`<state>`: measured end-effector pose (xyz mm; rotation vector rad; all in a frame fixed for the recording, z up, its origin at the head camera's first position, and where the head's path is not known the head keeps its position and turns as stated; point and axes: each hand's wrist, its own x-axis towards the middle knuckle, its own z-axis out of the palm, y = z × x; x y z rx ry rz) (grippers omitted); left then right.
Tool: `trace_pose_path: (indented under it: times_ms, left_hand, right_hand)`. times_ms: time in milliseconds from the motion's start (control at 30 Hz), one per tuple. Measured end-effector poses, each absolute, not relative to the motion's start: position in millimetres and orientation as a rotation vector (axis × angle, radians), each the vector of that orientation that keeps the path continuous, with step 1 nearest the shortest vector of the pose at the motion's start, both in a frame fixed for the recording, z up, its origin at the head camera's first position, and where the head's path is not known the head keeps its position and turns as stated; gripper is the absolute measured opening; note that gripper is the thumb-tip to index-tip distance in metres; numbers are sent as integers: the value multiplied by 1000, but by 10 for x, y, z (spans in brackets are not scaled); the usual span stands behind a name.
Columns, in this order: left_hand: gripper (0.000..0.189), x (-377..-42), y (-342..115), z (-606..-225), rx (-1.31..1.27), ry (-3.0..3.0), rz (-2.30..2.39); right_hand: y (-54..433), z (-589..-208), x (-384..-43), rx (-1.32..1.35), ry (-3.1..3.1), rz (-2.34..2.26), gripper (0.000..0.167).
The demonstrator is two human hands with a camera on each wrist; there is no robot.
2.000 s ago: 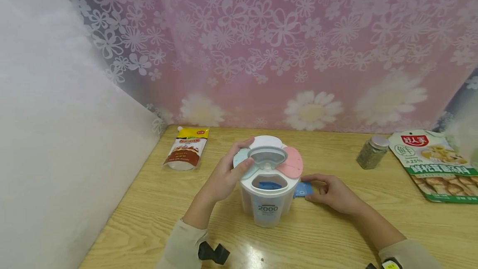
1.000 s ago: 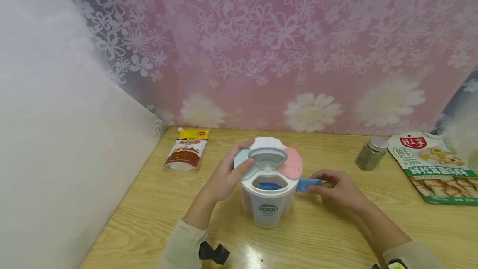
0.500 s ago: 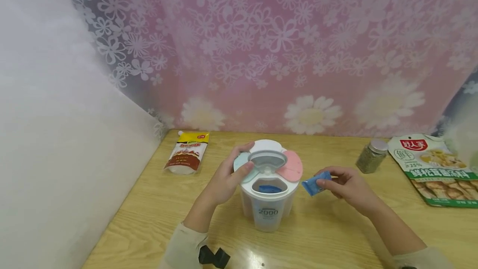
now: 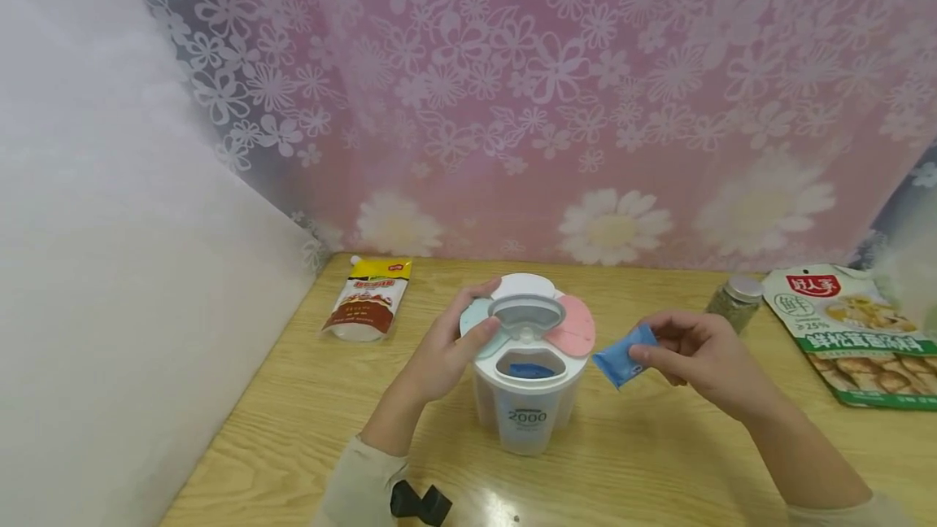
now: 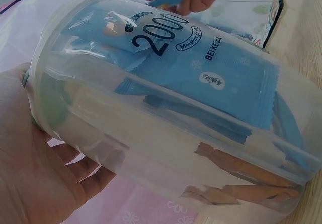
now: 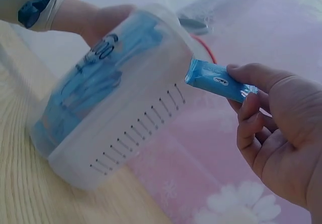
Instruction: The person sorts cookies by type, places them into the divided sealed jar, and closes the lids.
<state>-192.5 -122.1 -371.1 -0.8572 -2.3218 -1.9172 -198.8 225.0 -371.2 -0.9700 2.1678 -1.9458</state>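
Observation:
A clear plastic storage canister [image 4: 529,417] with a white top and coloured lids stands on the table, its front flap raised. My left hand [image 4: 448,344] grips the rim at the pale blue lid [image 4: 476,317]. Through the wall in the left wrist view show blue packets [image 5: 236,88] in one compartment and brown packets [image 5: 241,166] in another. My right hand [image 4: 706,356] pinches a small blue packet [image 4: 622,356] between thumb and fingers. It hangs in the air just right of the canister, apart from it.
A yellow, white and brown spouted pouch [image 4: 369,299] lies at the back left. A glass jar of dried herbs [image 4: 735,303], partly behind the right hand, stands at the right near a large food bag [image 4: 852,332]. A floral curtain [image 4: 468,104] closes off the back.
My right hand has lifted the blue packet off the table beside the canister, drawn it to the right and tilted it. My left hand has stayed on the rim.

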Motion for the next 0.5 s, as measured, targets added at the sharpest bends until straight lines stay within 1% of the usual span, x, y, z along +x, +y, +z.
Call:
trace_pose_path:
  times_ms: [100, 233, 500]
  left_hand:
    - [51, -1924, -1217, -3701, -866, -2310, -1932]
    - [51, -1927, -1218, -3700, -866, -2313, -1928]
    - [51, -1918, -1216, -3705, -852, -2324, -1934]
  right_hand:
    - [2197, -3640, -1978, -1059, 2071, -1997, 34]
    - [2121, -3562, -1965, -1151, 1910, -2040, 39]
    - [1915, -3385, -1901, -1129, 1972, -2043, 34]
